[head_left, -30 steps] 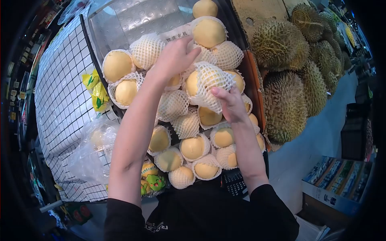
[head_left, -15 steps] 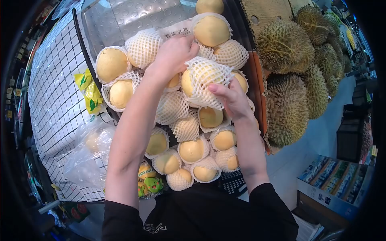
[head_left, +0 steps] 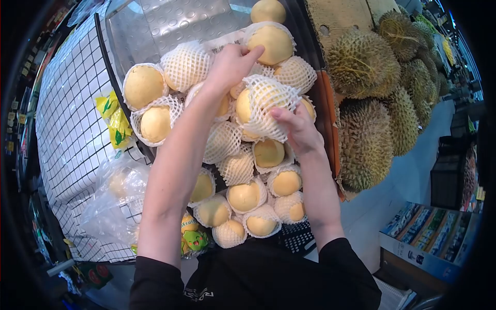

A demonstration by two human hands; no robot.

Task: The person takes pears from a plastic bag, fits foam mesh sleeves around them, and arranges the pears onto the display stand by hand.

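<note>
My right hand (head_left: 302, 128) is closed around a yellow melon (head_left: 266, 106) in a white foam net, with the thumb on its near side. The net covers most of the fruit, leaving a bare patch on the left. Further up, my left hand (head_left: 235, 66) reaches over the pile, its thumb stretched toward a large melon (head_left: 269, 44) and at its lower left edge. The other left fingers are partly hidden behind the hand. Beside the left wrist lies another netted melon (head_left: 186, 66).
More netted melons (head_left: 244, 197) fill the dark-edged display. Spiky durians (head_left: 364, 64) are piled on cardboard at the right. Left of the display are a grid-patterned cloth (head_left: 72, 155), a yellow packet (head_left: 113, 119) and a clear plastic bag (head_left: 116, 199).
My left hand has shifted slightly right and its thumb has stretched out toward the large melon. The right hand keeps hold of its melon, almost unmoved. The view has shifted slightly.
</note>
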